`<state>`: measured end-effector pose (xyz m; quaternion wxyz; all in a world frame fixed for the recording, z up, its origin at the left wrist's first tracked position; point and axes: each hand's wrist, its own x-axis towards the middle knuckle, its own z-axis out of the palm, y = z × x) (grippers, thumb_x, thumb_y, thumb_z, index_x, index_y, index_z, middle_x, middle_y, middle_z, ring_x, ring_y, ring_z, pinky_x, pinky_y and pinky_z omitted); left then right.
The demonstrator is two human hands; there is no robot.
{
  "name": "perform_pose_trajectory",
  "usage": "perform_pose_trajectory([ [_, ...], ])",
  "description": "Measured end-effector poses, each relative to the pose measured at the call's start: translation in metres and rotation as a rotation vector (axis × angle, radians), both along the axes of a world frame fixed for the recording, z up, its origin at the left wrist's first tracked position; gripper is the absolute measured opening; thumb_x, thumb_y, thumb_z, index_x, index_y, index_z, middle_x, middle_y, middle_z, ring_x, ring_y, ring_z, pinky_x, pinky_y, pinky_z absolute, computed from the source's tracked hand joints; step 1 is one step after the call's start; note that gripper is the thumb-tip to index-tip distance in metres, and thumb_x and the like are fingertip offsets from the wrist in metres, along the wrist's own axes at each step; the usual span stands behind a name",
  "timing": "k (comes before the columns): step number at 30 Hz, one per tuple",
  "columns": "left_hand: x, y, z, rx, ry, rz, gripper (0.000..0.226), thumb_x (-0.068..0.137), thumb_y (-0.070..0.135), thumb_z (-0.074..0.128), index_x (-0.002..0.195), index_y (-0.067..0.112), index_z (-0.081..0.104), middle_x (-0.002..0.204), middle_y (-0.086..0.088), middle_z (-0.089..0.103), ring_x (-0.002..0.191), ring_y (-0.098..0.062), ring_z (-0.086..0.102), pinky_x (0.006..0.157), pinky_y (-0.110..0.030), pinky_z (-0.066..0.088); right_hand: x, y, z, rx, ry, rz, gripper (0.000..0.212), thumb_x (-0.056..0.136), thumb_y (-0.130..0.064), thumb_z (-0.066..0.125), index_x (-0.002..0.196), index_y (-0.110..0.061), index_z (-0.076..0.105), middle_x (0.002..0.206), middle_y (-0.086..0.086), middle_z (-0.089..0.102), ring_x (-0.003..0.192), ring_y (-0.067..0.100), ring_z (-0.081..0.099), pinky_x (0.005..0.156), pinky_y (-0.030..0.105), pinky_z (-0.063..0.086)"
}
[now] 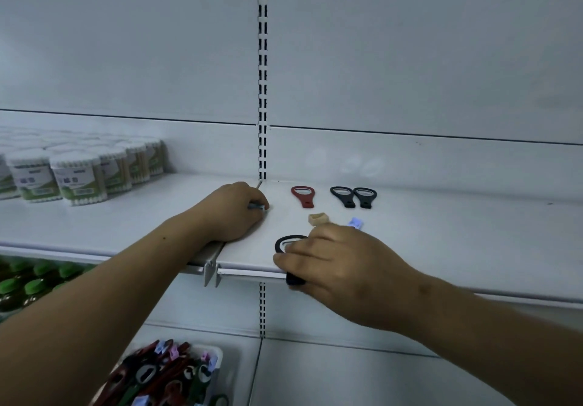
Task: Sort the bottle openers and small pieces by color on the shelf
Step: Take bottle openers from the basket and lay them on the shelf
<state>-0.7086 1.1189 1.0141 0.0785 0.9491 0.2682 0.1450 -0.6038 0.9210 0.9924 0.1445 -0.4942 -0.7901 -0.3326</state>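
Note:
On the white shelf (441, 235) lie a red bottle opener (303, 196) and two black bottle openers (353, 196) side by side at the back. A small beige piece (318, 219) and a small light-blue piece (356, 223) sit nearer the front. My right hand (334, 266) grips another black bottle opener (288, 244) at the shelf's front edge; its handle sticks out below my fingers. My left hand (235, 211) rests on the shelf left of the red opener, its fingers curled round a small bluish-grey piece (256, 207), mostly hidden.
A tray (217, 355) on the lower shelf holds several mixed red, green and black openers and small pieces. Cotton-swab tubs (79, 175) stand at the shelf's left. Green-capped bottles (34, 282) sit below left. A slotted upright (262, 90) divides the back wall.

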Motion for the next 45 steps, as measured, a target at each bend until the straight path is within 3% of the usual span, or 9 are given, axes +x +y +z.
perform_pose_trajectory([
  [3, 0.003, -0.003, 0.002, 0.006, 0.002, -0.010, 0.025, 0.095, 0.028, 0.052, 0.115, 0.023, 0.065, 0.121, -0.002, 0.057, 0.112, -0.020, 0.052, 0.090, -0.024, 0.036, 0.028, -0.005, 0.020, 0.087, 0.211, -0.009, 0.037, 0.098, -0.033, 0.045, 0.111, -0.008, 0.070, 0.105, 0.008, 0.069, 0.092, 0.019, 0.057, 0.082, 0.030, 0.045],
  [6, 0.008, -0.010, 0.005, 0.014, 0.011, -0.014, 0.029, 0.097, 0.028, 0.050, 0.121, 0.021, 0.062, 0.123, -0.001, 0.058, 0.114, -0.018, 0.051, 0.087, -0.021, 0.033, 0.084, -0.012, 0.039, -0.021, 0.523, -0.362, 0.033, 0.094, -0.034, 0.053, 0.120, -0.020, 0.066, 0.114, -0.001, 0.066, 0.104, 0.015, 0.058, 0.086, 0.018, 0.039],
  [13, 0.027, -0.014, 0.007, -0.101, -0.092, 0.004, 0.019, 0.089, 0.030, 0.061, 0.102, 0.025, 0.048, 0.095, 0.004, 0.059, 0.086, -0.017, 0.051, 0.073, -0.026, 0.036, 0.149, -0.017, 0.032, -0.509, 0.614, -0.937, 0.041, 0.099, -0.035, 0.044, 0.138, -0.024, 0.051, 0.141, 0.000, 0.050, 0.126, 0.020, 0.046, 0.099, 0.023, 0.033],
  [18, 0.039, -0.016, 0.007, -0.064, -0.095, 0.010, 0.006, 0.090, 0.023, 0.059, 0.094, 0.023, 0.056, 0.102, 0.003, 0.061, 0.088, -0.014, 0.050, 0.075, -0.023, 0.036, 0.150, -0.002, 0.034, -0.627, 0.629, -0.925, 0.038, 0.101, -0.030, 0.035, 0.135, -0.022, 0.050, 0.139, 0.000, 0.050, 0.123, 0.021, 0.046, 0.099, 0.029, 0.035],
  [22, 0.037, -0.015, 0.005, -0.091, -0.138, 0.024, 0.013, 0.091, 0.027, 0.061, 0.099, 0.019, 0.067, 0.103, 0.002, 0.066, 0.088, -0.013, 0.053, 0.077, -0.022, 0.038, 0.141, 0.005, 0.031, -0.393, 0.605, -0.801, 0.038, 0.097, -0.027, 0.042, 0.132, -0.017, 0.051, 0.130, 0.003, 0.049, 0.125, 0.022, 0.043, 0.101, 0.028, 0.033],
  [26, 0.032, -0.019, 0.005, -0.099, -0.107, -0.011, 0.019, 0.092, 0.028, 0.059, 0.104, 0.020, 0.070, 0.107, 0.004, 0.067, 0.087, -0.009, 0.050, 0.077, -0.018, 0.034, 0.096, 0.004, 0.042, -0.518, 0.669, -0.580, 0.044, 0.085, -0.051, 0.054, 0.129, -0.044, 0.049, 0.110, -0.017, 0.047, 0.105, 0.007, 0.048, 0.090, 0.024, 0.038],
  [30, 0.028, -0.026, 0.007, -0.099, -0.053, -0.078, 0.022, 0.094, 0.031, 0.056, 0.109, 0.024, 0.071, 0.110, 0.007, 0.067, 0.086, -0.007, 0.050, 0.077, -0.018, 0.033, 0.068, 0.019, 0.040, -0.580, 0.621, -0.588, 0.058, 0.084, -0.065, 0.049, 0.138, -0.044, 0.042, 0.118, -0.016, 0.046, 0.110, 0.007, 0.046, 0.098, 0.027, 0.036],
  [37, 0.017, -0.036, 0.005, -0.120, -0.075, -0.062, 0.017, 0.091, 0.032, 0.060, 0.104, 0.025, 0.068, 0.095, 0.011, 0.060, 0.084, -0.007, 0.053, 0.074, -0.018, 0.035, 0.053, 0.029, 0.040, -0.499, 0.677, -0.478, 0.012, 0.090, -0.035, 0.060, 0.099, -0.028, 0.063, 0.101, -0.014, 0.058, 0.093, 0.008, 0.052, 0.076, 0.021, 0.037],
  [45, 0.013, -0.039, 0.008, -0.091, -0.103, -0.034, 0.027, 0.096, 0.026, 0.051, 0.118, 0.022, 0.066, 0.118, 0.002, 0.064, 0.104, -0.014, 0.054, 0.078, -0.018, 0.032, 0.049, 0.021, 0.034, -0.399, 0.648, -0.442, 0.011, 0.088, -0.020, 0.063, 0.087, -0.031, 0.062, 0.081, -0.020, 0.057, 0.073, 0.000, 0.050, 0.064, 0.003, 0.035],
])
